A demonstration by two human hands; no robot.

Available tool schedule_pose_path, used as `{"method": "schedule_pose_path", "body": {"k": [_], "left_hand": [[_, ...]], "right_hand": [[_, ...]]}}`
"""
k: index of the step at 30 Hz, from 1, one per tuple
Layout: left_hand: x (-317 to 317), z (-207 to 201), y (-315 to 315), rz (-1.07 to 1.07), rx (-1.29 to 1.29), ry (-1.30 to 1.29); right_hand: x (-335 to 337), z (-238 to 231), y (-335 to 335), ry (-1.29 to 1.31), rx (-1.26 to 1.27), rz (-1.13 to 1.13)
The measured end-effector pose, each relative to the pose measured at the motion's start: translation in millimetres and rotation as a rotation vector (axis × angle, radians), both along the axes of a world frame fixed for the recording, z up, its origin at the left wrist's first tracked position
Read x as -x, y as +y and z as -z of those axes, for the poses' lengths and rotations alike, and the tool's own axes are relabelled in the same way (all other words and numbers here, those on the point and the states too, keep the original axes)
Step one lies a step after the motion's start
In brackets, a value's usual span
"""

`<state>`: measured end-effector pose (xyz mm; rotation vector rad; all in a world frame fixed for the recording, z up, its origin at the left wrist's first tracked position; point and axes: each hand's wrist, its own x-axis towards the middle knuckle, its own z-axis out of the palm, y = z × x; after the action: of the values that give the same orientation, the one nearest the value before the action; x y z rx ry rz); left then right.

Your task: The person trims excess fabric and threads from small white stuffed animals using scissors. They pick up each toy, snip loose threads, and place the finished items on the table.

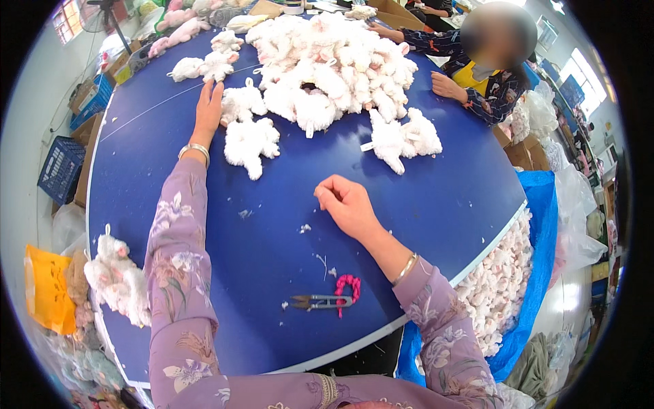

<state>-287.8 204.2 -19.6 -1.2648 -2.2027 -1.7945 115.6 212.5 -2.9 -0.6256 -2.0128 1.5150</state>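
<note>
My left hand [210,109] reaches far forward over the blue table, its fingers stretched out. The fingertips are at the edge of a small white plush toy [218,66]; whether they touch it I cannot tell. Beside that hand, to its right, lie two more white plush toys, one farther off [243,102] and one nearer [252,146]. My right hand [347,206] hovers over the middle of the table with fingers curled and pinched together; anything between them is hidden. Closer to me lie thread snips [320,300] with a pink cord looped on the handle.
A big heap of white plush toys [327,61] covers the far table [293,225]. Two lie at right [402,140], several at the left edge [119,276]. A blue sack [541,225] of plush pieces stands at right. Across the table sits a person [487,75]. Blue crates [61,167] stand left.
</note>
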Motion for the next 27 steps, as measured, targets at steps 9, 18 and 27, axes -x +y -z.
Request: {"method": "schedule_pose_path", "body": {"k": [9,18,27], "left_hand": [[-2,-44,168,0.376,0.162,-0.303],[-119,-28,203,0.687,0.116,-0.074],[-205,-71,129,0.996,0.456,0.187]], "right_hand": [[-1,-11,-5,-0.051,-0.021,-0.028],[-3,-12,-1,-0.083,-0.105,-0.048],[-5,-11,-1,-0.078,-0.098,-0.16]]}}
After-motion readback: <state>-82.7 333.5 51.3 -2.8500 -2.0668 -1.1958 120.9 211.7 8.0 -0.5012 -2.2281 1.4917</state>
